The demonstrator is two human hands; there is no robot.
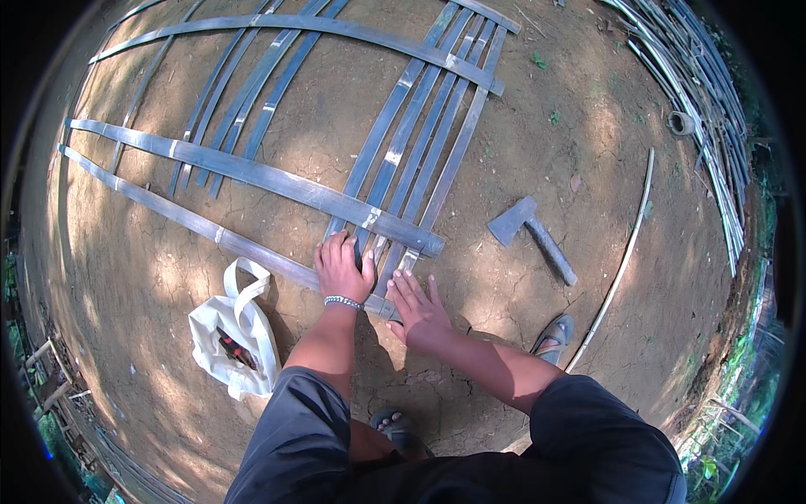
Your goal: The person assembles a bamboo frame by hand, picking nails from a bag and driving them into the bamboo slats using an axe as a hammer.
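Split bamboo strips with pale nodes form a lattice on the ground. Several lengthwise strips [456, 147] lie side by side at its right end, with a wide cross strip [285, 186] over them and a narrower cross strip [185, 217] nearer me. My left hand [342, 267], with a chain bracelet on the wrist, lies over the strips between these two cross strips, fingers forward and thumb apart. To its right, my right hand [416, 309] rests flat at the strips' near ends, fingers stretched. Neither hand visibly grips anything; what lies beneath the palms is hidden.
An axe-like tool [533, 235] lies on the soil to the right. A white cloth bag [220, 336] with red-and-dark tools inside stands at the left. One thin pole [617, 277] curves beside my sandalled foot [554, 338]. Long bamboo poles [701, 126] are piled at the far right.
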